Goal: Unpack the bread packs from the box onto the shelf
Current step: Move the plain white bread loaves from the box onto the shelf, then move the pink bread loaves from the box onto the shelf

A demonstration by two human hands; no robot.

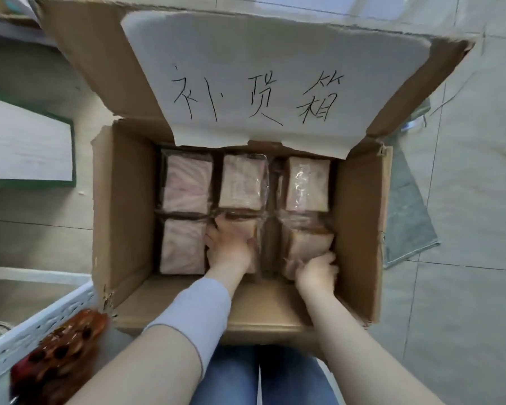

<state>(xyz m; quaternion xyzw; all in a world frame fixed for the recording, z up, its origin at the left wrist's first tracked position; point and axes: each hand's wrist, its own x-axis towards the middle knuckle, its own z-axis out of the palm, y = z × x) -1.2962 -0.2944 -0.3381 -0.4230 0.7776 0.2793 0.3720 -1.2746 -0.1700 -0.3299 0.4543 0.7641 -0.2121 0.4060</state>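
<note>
An open cardboard box (123,206) stands on the floor in front of me, its far flap (263,77) up with a white handwritten sheet on it. Inside lie several clear-wrapped bread packs in two rows. My left hand (230,244) grips the near-middle bread pack (240,226), fingers curled over its edges. My right hand (317,271) holds the near-right bread pack (307,244) by its near end; that pack sits tilted. The far row shows three packs (186,185), (241,182), (307,184), and one more pack (183,247) lies near left.
A white perforated shelf edge (27,334) runs at the lower left with a dark reddish wrapped pack (62,355) on it. A green-framed board (27,141) lies at the left. A grey-green mat (406,223) sits under the box's right side on the tiled floor.
</note>
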